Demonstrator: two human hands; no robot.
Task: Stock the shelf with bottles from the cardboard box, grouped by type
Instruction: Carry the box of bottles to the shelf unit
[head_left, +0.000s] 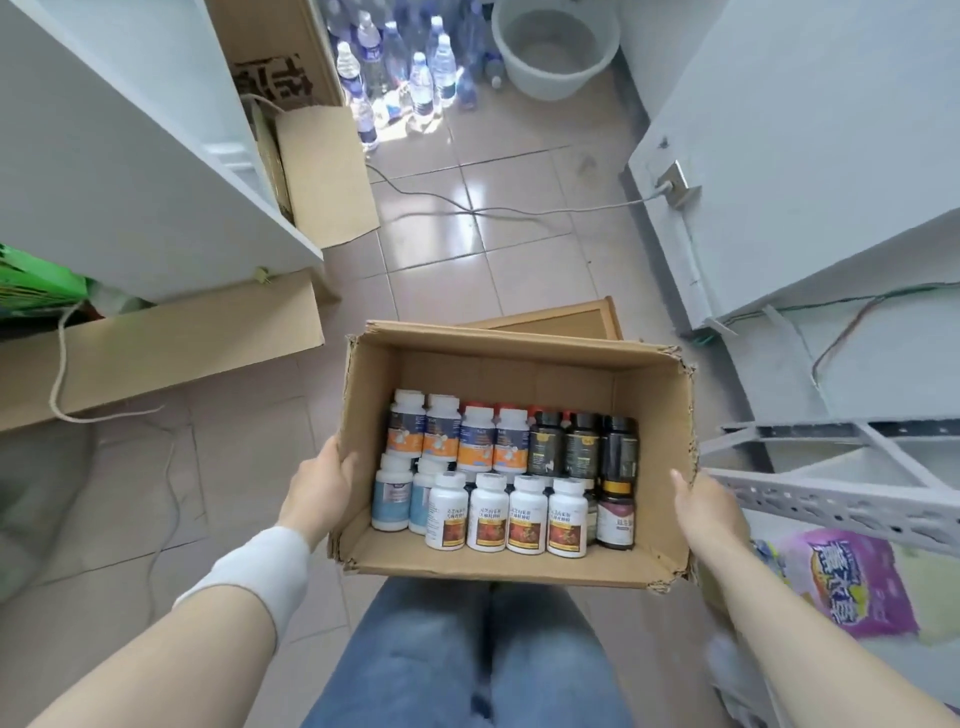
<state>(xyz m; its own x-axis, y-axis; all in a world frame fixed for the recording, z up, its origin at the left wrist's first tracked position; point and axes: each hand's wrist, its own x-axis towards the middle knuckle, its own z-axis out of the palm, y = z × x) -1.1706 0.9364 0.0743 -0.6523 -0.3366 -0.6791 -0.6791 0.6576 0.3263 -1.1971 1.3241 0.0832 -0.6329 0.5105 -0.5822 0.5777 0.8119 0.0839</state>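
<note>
Open-topped cardboard box (519, 358) at 6 o'clock of the view, held level above legs (467, 649) in blue jeans, apparently clear of the tiled floor (467, 249). Left hand (322, 480) on the box's 9 o'clock wall, right hand (701, 499) on its 3 o'clock wall. Thumbs at the torn rim, fingers hidden outside the walls. Judged clamped on the cardboard from both sides, presumably to keep the load balanced and upright.

All bottles inside standing, packed toward the near wall, far strip of the box bottom bare. Already sorted by kind:
- four orange-labelled white bottles (457, 441) at 10 o'clock in the box
- three dark bottles (582, 447) at 2 o'clock
- two pale-blue-labelled bottles (395, 499) at 8 o'clock
- four red-pictured white bottles (509, 519) at 6 o'clock
- one brown bottle (615, 525) at 4 o'clock

Grey metal shelf (831, 499) at 3 to 4 o'clock, just beside the right hand. Purple bag (852, 582) lower down at 4 o'clock. Nothing from the box visible on the shelf.

Judged stage: box being brought to the shelf, unloading not begun. Risk: ragged, weakened walls under a two-sided squeeze.
</note>
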